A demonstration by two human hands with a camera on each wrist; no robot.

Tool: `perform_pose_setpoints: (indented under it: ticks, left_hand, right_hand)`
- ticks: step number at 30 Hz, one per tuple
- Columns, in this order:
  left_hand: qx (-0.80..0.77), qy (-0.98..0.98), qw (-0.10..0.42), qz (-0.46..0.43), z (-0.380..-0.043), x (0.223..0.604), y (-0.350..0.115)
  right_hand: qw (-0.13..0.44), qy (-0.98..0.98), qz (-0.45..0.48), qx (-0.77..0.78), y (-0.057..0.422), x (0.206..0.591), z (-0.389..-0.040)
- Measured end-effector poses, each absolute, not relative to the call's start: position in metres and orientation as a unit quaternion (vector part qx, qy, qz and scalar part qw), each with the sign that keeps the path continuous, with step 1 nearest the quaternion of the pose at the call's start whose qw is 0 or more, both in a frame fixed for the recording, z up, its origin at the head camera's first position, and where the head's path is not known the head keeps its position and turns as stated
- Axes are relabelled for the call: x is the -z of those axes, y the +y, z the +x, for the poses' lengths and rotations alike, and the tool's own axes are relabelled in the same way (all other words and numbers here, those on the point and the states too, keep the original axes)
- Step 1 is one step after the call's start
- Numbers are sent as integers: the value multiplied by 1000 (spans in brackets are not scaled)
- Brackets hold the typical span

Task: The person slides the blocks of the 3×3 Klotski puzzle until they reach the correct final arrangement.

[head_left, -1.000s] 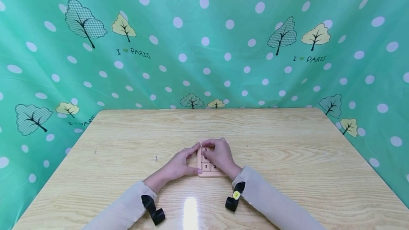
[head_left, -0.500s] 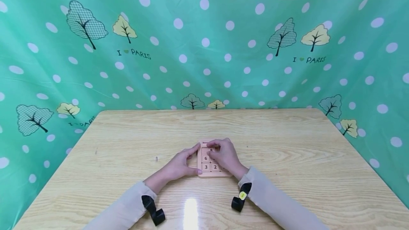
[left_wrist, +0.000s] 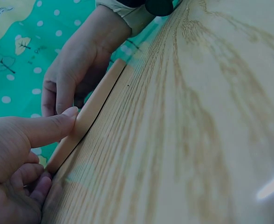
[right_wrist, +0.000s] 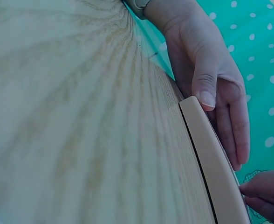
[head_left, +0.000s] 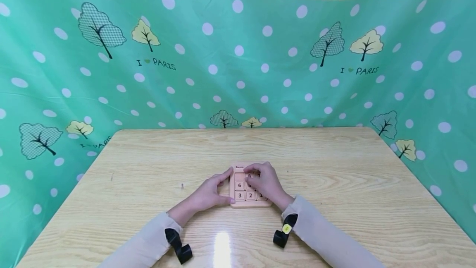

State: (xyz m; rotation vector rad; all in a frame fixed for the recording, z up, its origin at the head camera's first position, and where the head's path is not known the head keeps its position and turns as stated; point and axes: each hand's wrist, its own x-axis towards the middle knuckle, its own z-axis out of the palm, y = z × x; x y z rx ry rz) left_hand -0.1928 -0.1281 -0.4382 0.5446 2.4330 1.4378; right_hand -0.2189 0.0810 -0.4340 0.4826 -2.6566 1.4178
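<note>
A pink-tan number slide puzzle point(head_left: 251, 206) lies flat on the table. My left hand point(head_left: 210, 192) holds its left side, the thumb at the near corner and the fingers at the far corner. The left wrist view shows that thumb point(left_wrist: 58, 127) against the frame's side. Over the top row, my right hand point(head_left: 268, 183) has thumb and finger at the 8 tile point(head_left: 249, 175), and it partly covers the tiles on the right. A bare slot point(head_left: 239, 176) shows at the top left. Below it are the 6 tile point(head_left: 239, 185) and the 3 tile point(head_left: 239, 195).
The puzzle rests near the middle of a wood-grain table point(head_left: 156, 152). A green dotted cloth point(head_left: 238, 65) hangs behind and at both sides. A small dark mark point(head_left: 182, 185) is on the tabletop left of the hands. Black straps point(head_left: 178, 245) circle both sleeves.
My right hand has moved right, and the 8 tile has slid from the top-left slot to the top middle, baring that slot. My left hand has stayed in place.
</note>
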Motion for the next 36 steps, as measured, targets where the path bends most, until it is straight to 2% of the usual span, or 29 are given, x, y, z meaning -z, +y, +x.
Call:
perform_pose_setpoints:
  ticks: [9, 20, 31, 36]
  left_hand:
    - [-488, 843, 131, 187, -193, 442, -128]
    - [-487, 843, 135, 184, -190, 442, -127]
    - [-484, 847, 130, 175, -191, 440, -127]
    - [-485, 848, 123, 176, -193, 440, -127]
  right_hand:
    - [2, -867, 147, -475, 86, 435, -218]
    - [-67, -856, 204, -470, 96, 435, -218]
    - [-82, -850, 250, -457, 103, 438, -224]
    - [-70, -852, 253, -454, 103, 438, -224]
